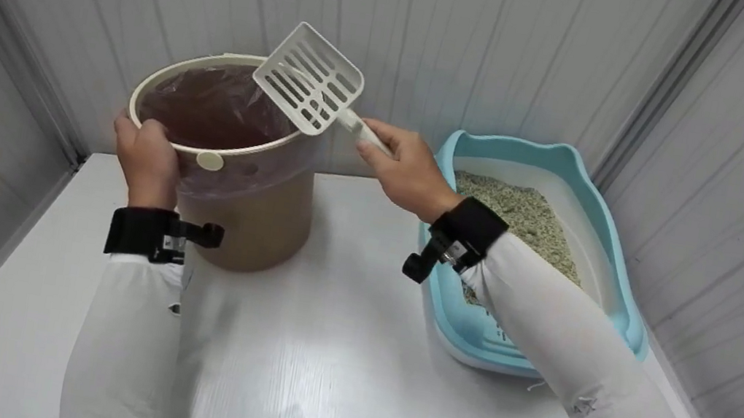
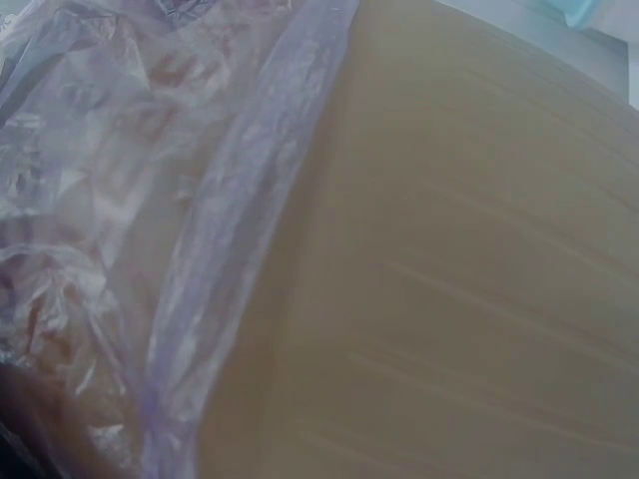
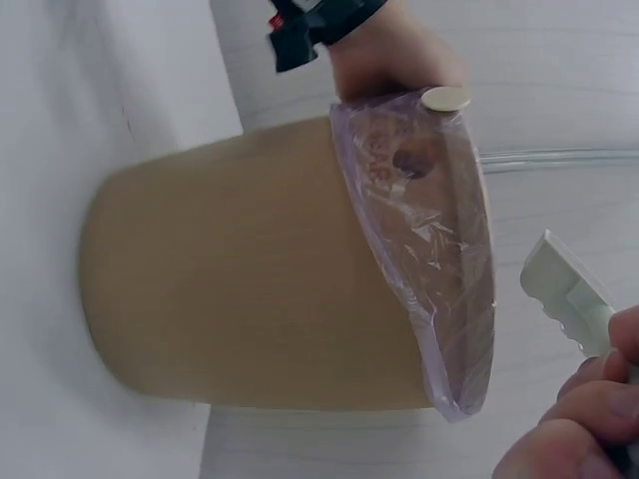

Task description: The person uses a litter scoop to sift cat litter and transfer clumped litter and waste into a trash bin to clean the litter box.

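Observation:
My right hand grips the handle of a pale slotted litter scoop, held up over the right side of the bin's rim. In the right wrist view the scoop is seen edge-on, apart from the bin, with the fingers around its handle. The brown trash bin stands upright, lined with a thin translucent purplish bag folded over its cream rim. My left hand holds that rim at the near left. Bag and bin wall fill the left wrist view.
A light-blue litter tray with greenish-beige litter sits to the right, partly covered by my right forearm. Bin and tray stand on a white glossy table. Pale panelled walls close in the back and sides.

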The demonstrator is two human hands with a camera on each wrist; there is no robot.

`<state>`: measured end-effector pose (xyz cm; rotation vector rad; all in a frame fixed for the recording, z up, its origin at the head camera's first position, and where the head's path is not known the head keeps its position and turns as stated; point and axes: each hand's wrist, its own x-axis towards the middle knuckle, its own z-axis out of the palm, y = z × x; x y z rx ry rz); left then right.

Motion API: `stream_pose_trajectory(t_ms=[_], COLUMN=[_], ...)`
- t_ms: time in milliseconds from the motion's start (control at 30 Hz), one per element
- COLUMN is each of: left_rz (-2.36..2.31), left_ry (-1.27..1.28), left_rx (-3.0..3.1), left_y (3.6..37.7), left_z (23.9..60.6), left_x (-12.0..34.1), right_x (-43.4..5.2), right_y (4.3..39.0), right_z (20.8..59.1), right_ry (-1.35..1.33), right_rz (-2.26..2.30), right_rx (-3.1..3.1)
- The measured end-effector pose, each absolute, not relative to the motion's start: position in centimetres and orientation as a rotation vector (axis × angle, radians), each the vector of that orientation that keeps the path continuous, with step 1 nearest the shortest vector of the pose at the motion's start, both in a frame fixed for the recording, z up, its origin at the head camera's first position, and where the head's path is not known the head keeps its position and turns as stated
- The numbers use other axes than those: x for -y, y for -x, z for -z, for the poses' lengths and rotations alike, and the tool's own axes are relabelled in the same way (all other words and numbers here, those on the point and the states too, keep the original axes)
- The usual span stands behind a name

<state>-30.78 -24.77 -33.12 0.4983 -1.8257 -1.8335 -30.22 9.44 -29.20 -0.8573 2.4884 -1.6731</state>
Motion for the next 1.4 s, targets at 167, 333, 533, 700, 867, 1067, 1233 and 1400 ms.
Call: stream_pose_trajectory(t_ms=[167, 333, 533, 700, 867, 1067, 1233, 1400], left_rz=[1.832, 1.845, 1.871, 1.877, 1.851, 1.855, 1.858, 1.863], left_ry=[-0.492, -0.5, -0.494, -0.483, -0.507, -0.49, -0.498, -0.49], left_rx=[1.821, 1.814, 1.783, 1.774, 1.801, 1.785, 1.785, 1.783], left_y=[30.6, 30.4, 30.0, 29.9, 29.7, 29.4, 29.1, 29.1], left_z=[33.1, 33.1, 33.1, 33.0, 32.9, 32.6, 32.6, 32.6], left_x=[24.9, 25.3, 25.8, 25.8, 26.0, 26.3, 26.3, 26.3], right_x=[-13.1, -17.2, -22.8, -27.7, -31.8, -34.8, -35.6, -35.3], right_y=[29.3, 28.9, 28.8, 28.8, 28.8, 29.1, 29.6, 30.3], right_z=[29.7, 30.5, 31.5, 32.1, 32.7, 32.6, 32.1, 31.5], right_ry=[0.777, 0.662, 0.475, 0.31, 0.211, 0.143, 0.148, 0.311], right_rz=[1.827, 1.874, 1.83, 1.765, 1.633, 1.168, 0.872, 0.542], right_rx=[-2.259, -2.248, -2.333, -2.408, -2.5, -2.722, -2.773, -2.804])
